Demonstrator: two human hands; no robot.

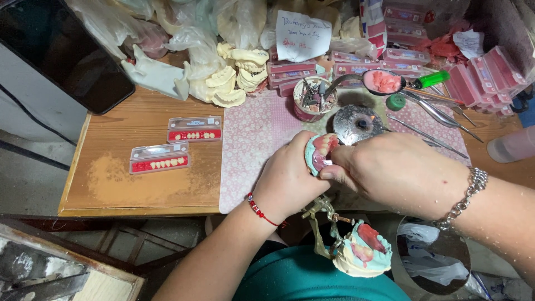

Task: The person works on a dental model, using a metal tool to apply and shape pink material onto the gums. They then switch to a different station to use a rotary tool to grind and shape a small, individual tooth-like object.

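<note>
A teal dental cast point(317, 153) is held over the worktop point(139, 184) edge, left hand point(287, 178) clenched round it, right hand point(398, 173) pinching its 3 o'clock side. 2 tooth cards point(175, 144) sit at 9 o'clock.

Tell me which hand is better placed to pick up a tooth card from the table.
Left, probably. The left hand lies nearer both tooth cards; the right hand sits farther off, fingers on the cast.

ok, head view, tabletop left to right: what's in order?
dark screen → two tooth cards → plaster casts → left hand holding a dental cast → right hand → green-handled tool → stacked pink tooth boxes
</note>
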